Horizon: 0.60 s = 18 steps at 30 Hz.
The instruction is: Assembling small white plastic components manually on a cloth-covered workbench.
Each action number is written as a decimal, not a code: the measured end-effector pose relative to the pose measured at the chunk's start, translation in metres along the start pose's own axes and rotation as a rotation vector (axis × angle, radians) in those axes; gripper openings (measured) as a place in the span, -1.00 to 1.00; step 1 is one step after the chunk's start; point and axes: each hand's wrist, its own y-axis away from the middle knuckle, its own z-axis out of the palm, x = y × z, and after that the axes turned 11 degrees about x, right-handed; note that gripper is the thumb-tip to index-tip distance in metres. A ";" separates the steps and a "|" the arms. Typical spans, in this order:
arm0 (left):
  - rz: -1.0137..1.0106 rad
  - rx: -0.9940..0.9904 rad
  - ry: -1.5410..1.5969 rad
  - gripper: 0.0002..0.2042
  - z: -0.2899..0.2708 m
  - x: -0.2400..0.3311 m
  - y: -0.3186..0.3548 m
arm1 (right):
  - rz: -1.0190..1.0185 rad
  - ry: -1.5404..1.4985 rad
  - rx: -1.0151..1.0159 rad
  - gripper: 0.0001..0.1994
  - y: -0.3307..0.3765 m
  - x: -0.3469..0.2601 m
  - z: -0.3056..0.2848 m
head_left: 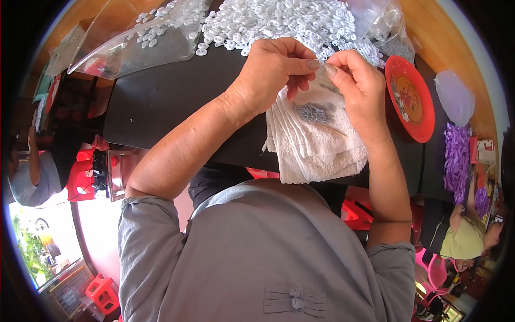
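Note:
My left hand [276, 70] and my right hand [360, 83] are raised over the far part of the dark table, fingertips nearly meeting. Thumb and forefinger are pinched together on each; whatever is between them is too small to make out. Below them a folded cream towel [322, 163] hangs over the near table edge. On the towel lies a small pile of dark grey metal bits [315, 113], with a thin stick [331, 129] beside it. Just beyond my hands spreads a heap of small white oval plastic pieces [279, 21] with holes.
A clear plastic sheet or tray [134, 53] with loose white pieces is at the far left. On the right stand a red plate [424, 112] with small pieces on it, a clear bag [394, 32] and purple bands [456, 161]. Other people sit at both sides.

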 end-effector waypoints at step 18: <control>0.023 0.135 0.084 -0.93 0.005 -0.009 0.006 | 0.096 -0.119 0.020 -0.93 0.006 0.006 0.017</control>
